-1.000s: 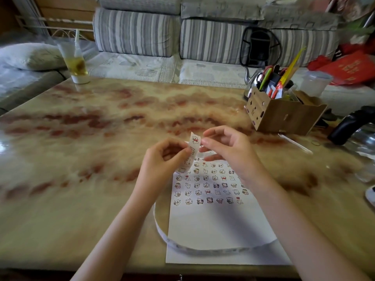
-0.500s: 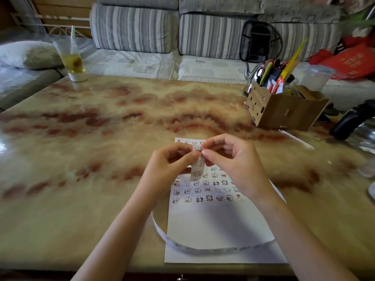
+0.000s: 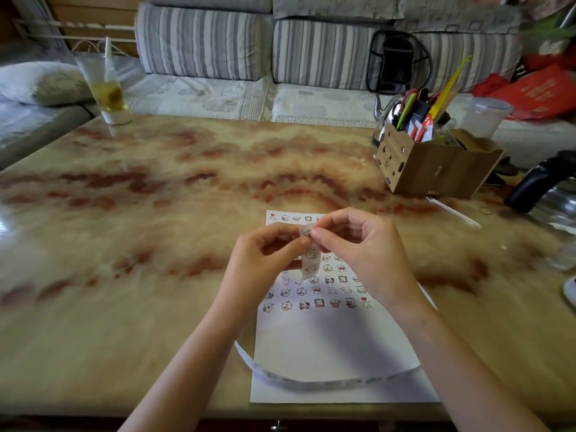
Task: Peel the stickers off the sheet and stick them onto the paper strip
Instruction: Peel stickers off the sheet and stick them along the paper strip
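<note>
A white sticker sheet [image 3: 327, 344] with rows of small cartoon stickers lies flat near the table's front edge. A long white paper strip [image 3: 311, 258] carries a few stickers; one end is held up above the sheet and the rest loops across the sheet's lower part. My left hand [image 3: 258, 266] pinches the strip's raised end from the left. My right hand [image 3: 364, 251] pinches the same end from the right, fingertips meeting the left thumb. Whether a sticker is under my right fingertips is hidden.
The marble-patterned table [image 3: 156, 229] spreads to the left. A wooden organiser box [image 3: 436, 166] with pens and scissors stands at the back right, a black-handled kettle [image 3: 542, 188] beside it. A glass with a drink [image 3: 106, 88] stands at the back left. A striped sofa lies behind.
The strip's free end, which pointed up a second ago, now hangs down between my hands. Both hands stay pinched together over the sheet.
</note>
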Available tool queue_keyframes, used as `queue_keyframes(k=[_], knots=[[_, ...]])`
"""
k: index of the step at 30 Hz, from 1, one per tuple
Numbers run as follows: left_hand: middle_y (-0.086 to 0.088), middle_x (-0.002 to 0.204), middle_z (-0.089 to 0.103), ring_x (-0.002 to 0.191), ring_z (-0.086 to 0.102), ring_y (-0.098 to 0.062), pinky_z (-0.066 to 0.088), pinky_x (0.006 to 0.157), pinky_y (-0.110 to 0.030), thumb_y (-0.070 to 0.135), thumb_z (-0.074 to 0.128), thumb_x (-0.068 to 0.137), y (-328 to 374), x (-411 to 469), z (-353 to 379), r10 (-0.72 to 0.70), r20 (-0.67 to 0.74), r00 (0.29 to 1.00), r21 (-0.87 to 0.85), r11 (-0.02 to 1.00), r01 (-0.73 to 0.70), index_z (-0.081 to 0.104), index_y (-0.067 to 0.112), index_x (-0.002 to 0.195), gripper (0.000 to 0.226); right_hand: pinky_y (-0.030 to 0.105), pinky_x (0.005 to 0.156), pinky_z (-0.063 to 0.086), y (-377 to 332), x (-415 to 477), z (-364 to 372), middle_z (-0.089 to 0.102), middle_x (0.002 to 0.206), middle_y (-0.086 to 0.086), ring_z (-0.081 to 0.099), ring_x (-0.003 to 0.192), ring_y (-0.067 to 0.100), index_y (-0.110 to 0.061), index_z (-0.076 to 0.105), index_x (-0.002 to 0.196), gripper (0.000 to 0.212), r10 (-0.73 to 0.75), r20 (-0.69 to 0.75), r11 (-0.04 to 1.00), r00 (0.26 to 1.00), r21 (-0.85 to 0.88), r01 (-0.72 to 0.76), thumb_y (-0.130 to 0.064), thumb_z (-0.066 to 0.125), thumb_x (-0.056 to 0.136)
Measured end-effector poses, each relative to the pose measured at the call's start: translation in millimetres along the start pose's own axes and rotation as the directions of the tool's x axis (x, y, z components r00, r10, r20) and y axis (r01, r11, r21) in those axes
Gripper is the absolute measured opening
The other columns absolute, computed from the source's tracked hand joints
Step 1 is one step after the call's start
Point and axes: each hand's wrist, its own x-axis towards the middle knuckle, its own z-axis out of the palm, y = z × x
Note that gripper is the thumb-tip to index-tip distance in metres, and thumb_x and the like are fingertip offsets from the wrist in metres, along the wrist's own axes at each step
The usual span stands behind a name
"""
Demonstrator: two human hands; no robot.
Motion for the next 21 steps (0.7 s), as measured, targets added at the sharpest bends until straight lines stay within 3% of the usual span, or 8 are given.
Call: queue_keyframes(k=[6,11,16,21], knots=[[-0.008,0.086,0.075,0.084,0.073,-0.019,0.057,0.072,-0.022,0.006,0.068,0.085,-1,0,1,-0.016,-0.019,1.000,0.020,1.000,0.016,0.074,0.004,0.096,0.013,0.029,0.074,0.057,4,-1,0,0.072,0.077,0.003,0.068,0.073,0.016,-0.012,0.070,0.082,0.006,-0.012,0.018,0.998,1.000,-0.068,0.013,-0.007,0.073,0.082],[-0.009,0.089,0.075,0.086,0.073,-0.019,0.056,0.069,-0.020,0.012,0.061,0.092,-1,0,3,-0.048,-0.018,0.999,0.019,0.999,0.049,0.075,0.005,0.095,0.016,0.017,0.067,0.051,4,-2,-2,0.069,0.075,-0.007,0.063,0.072,0.004,-0.020,0.067,0.081,0.009,-0.039,0.045,0.982,0.998,-0.185,0.047,-0.012,0.070,0.085],[-0.012,0.088,0.075,0.084,0.073,-0.017,0.056,0.068,-0.021,0.013,0.057,0.094,-1,-1,4,-0.107,-0.014,0.994,-0.038,0.994,0.107,0.074,0.002,0.096,0.020,0.024,0.078,0.047,11,-5,-2,0.062,0.084,-0.011,0.059,0.084,0.010,-0.020,0.062,0.086,0.006,-0.223,0.085,0.879,0.971,-0.413,0.238,-0.016,0.064,0.090],[-0.012,0.086,0.075,0.080,0.072,-0.014,0.057,0.069,-0.024,0.014,0.057,0.094,-1,-2,5,-0.183,0.004,0.983,-0.096,0.979,0.182,0.073,0.001,0.091,0.021,0.010,0.085,0.035,17,-8,-4,0.053,0.094,-0.012,0.051,0.094,0.009,-0.022,0.058,0.086,0.005,-0.344,0.105,0.808,0.933,-0.473,0.351,-0.020,0.060,0.089]])
